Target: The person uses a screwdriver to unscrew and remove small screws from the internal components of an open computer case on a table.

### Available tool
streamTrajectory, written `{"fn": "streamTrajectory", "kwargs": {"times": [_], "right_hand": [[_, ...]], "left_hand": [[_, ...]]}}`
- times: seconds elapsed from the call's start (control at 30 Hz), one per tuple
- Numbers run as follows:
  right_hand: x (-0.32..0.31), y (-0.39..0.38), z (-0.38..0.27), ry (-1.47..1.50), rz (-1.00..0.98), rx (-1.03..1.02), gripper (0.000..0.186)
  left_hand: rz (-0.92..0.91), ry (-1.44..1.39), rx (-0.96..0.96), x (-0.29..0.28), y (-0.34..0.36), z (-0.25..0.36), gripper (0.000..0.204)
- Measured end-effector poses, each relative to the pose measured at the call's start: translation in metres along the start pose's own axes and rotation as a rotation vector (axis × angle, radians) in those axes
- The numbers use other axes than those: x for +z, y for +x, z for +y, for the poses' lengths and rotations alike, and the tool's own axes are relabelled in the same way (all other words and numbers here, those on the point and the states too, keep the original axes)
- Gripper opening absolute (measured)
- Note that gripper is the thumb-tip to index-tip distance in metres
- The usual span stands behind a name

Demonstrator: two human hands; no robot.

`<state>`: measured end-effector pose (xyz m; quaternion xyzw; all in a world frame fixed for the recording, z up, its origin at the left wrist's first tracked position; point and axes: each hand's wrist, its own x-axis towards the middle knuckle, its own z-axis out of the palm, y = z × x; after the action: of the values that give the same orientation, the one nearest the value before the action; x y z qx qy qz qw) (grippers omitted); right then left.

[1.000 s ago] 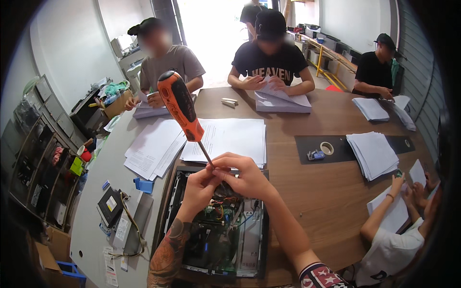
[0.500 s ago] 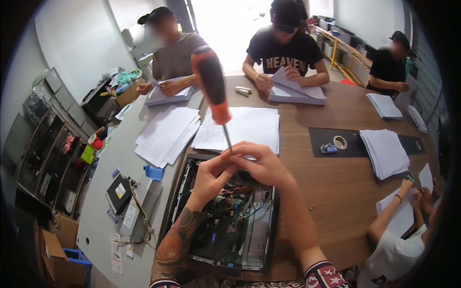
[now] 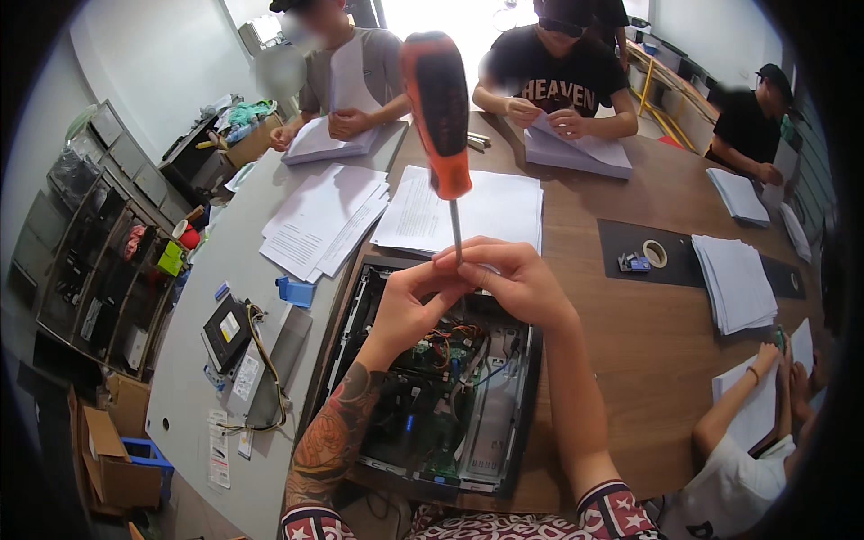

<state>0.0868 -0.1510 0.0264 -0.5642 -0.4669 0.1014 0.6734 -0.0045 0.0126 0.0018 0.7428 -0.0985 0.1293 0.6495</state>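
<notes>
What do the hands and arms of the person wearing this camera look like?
The left hand and right hand are ungloved. A large, dense tattoo covers much of the left forearm; none shows on the right. The sleeves are dark red with white stars and dark-and-white striped cuffs.

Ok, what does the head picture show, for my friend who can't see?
A person's left hand and right hand hold an orange-and-black screwdriver, handle up, over an opened computer case. Beyond lie printed papers; other people handle more sheets.
</notes>
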Motion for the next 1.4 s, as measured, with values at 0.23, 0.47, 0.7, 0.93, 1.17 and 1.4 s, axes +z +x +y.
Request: {"fn": "streamTrajectory", "kwargs": {"times": [0.23, 0.47, 0.7, 0.93, 1.17, 1.4], "right_hand": [[-0.004, -0.002, 0.008, -0.115, 0.039, -0.020, 0.008], [0.000, -0.001, 0.009, -0.103, 0.093, -0.058, 0.011], [0.000, -0.003, 0.005, 0.049, -0.052, 0.038, 0.015], [0.007, 0.001, 0.010, -0.102, 0.123, 0.001, 0.016], [0.001, 0.000, 0.002, 0.057, -0.019, 0.084, 0.015], [-0.003, 0.000, 0.015, -0.166, 0.078, -0.099, 0.012]], "left_hand": [[-0.001, 0.060, -0.040, 0.006, 0.002, 0.002, 0.026], [0.060, -0.016, -0.084, 0.010, 0.002, 0.003, 0.025], [0.019, 0.000, -0.061, 0.009, 0.000, -0.001, 0.031], [0.028, 0.005, 0.004, 0.004, 0.000, -0.004, 0.030], [-0.012, 0.067, -0.010, 0.000, 0.000, 0.006, 0.028], [0.028, 0.015, -0.014, 0.004, 0.001, 0.003, 0.025]]}}
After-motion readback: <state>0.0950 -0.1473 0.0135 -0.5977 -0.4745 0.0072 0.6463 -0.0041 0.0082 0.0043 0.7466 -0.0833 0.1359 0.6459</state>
